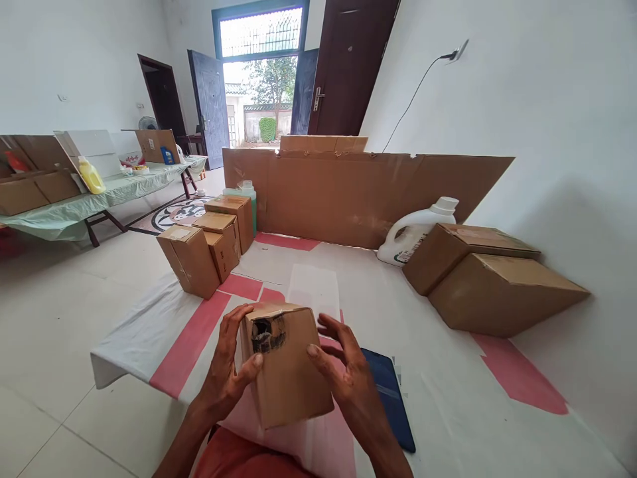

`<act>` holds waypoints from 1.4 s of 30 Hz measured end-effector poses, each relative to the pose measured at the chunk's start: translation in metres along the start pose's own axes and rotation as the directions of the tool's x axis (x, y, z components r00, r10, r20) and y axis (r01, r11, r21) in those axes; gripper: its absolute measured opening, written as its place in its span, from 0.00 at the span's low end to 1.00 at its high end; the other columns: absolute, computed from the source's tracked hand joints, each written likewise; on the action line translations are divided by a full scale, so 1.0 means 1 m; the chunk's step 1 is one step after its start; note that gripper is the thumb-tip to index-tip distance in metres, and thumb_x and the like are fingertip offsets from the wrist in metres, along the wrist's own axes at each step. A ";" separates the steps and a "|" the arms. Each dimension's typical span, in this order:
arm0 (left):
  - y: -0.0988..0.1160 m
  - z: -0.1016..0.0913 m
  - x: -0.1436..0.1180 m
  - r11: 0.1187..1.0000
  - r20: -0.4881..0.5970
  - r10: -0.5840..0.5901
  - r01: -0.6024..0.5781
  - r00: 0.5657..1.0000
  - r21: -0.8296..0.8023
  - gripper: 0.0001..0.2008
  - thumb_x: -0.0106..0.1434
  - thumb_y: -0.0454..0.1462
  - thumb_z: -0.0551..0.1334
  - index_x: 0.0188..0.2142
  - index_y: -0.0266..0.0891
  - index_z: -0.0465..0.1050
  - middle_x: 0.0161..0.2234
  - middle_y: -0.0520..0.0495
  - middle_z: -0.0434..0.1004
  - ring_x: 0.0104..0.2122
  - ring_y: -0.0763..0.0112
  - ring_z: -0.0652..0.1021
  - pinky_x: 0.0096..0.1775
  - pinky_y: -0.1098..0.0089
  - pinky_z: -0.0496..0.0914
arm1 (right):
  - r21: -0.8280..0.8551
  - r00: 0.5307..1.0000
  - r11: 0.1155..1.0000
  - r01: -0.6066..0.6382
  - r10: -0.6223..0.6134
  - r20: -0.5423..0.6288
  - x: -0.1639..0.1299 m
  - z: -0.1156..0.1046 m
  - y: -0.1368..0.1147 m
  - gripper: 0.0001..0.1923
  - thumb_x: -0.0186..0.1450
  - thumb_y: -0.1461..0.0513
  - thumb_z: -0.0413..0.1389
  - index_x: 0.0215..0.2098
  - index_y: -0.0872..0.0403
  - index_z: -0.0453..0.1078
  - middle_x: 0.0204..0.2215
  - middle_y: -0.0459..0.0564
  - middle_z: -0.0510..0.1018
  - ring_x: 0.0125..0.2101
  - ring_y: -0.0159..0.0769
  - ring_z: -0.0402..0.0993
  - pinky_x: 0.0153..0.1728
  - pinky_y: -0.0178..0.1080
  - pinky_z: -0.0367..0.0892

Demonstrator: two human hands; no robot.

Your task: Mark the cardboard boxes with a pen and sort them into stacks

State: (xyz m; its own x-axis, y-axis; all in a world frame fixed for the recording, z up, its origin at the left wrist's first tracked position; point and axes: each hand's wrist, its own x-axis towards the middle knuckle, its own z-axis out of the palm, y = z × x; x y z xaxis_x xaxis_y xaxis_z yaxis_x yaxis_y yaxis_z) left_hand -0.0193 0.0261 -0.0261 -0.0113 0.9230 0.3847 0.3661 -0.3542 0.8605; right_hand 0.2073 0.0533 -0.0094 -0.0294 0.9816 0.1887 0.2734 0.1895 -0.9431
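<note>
Cardboard box, one: sitting at the desk's near edge. Left hand: reaching up from the near edge, half curled, gripping the box's left side, thumb pressing its face. Right hand: reaching in beside a tablet, thumb touching the box, fingers spreading loosely clear.
</note>
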 end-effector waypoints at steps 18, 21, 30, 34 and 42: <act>0.068 0.004 -0.049 0.829 -0.014 -0.480 0.449 0.877 -0.334 0.25 0.63 0.57 0.65 0.51 0.44 0.79 0.59 0.44 0.79 0.65 0.46 0.71 0.61 0.60 0.71 | -0.491 0.997 0.870 -0.048 0.071 0.028 -0.053 0.039 -0.065 0.17 0.57 0.54 0.65 0.41 0.51 0.72 0.39 0.54 0.81 0.40 0.52 0.81 0.41 0.49 0.76; 0.073 0.007 -0.048 0.865 -0.030 -0.436 0.410 0.900 -0.289 0.23 0.65 0.55 0.65 0.50 0.44 0.80 0.55 0.44 0.81 0.62 0.48 0.74 0.58 0.63 0.73 | -0.506 0.988 0.856 -0.103 0.146 0.045 -0.053 0.038 -0.073 0.17 0.56 0.54 0.63 0.42 0.53 0.72 0.41 0.56 0.80 0.42 0.55 0.79 0.44 0.53 0.75; 0.064 0.010 -0.044 0.874 0.099 -0.399 0.411 0.911 -0.260 0.26 0.63 0.58 0.64 0.53 0.46 0.77 0.54 0.46 0.80 0.53 0.53 0.78 0.50 0.68 0.73 | -0.223 0.963 0.939 -0.263 0.270 0.004 -0.016 -0.022 0.007 0.24 0.75 0.43 0.40 0.50 0.50 0.68 0.38 0.50 0.81 0.36 0.41 0.79 0.36 0.39 0.68; 0.053 0.018 -0.037 0.919 0.104 -0.216 0.238 0.971 -0.314 0.25 0.60 0.57 0.67 0.48 0.46 0.81 0.53 0.42 0.81 0.61 0.45 0.74 0.62 0.56 0.67 | -0.517 0.910 0.762 -0.390 0.404 -0.090 0.006 -0.009 0.073 0.08 0.70 0.56 0.55 0.39 0.52 0.68 0.31 0.54 0.81 0.36 0.48 0.79 0.34 0.40 0.61; 0.057 0.017 -0.030 0.913 0.165 -0.202 0.247 0.965 -0.324 0.24 0.61 0.57 0.66 0.47 0.45 0.80 0.51 0.38 0.79 0.56 0.42 0.76 0.61 0.49 0.68 | -0.383 0.906 0.826 -0.414 0.414 -0.087 0.010 -0.008 0.094 0.13 0.69 0.58 0.53 0.26 0.49 0.62 0.22 0.50 0.77 0.28 0.45 0.77 0.30 0.40 0.65</act>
State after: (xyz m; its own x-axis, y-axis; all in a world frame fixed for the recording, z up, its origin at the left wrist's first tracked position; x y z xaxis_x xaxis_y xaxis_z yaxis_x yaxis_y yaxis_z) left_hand 0.0181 -0.0194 0.0054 0.0689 0.9875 0.1420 0.0301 -0.1443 0.9891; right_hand 0.2401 0.0809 -0.0940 0.1704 0.9657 -0.1960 0.6058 -0.2595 -0.7521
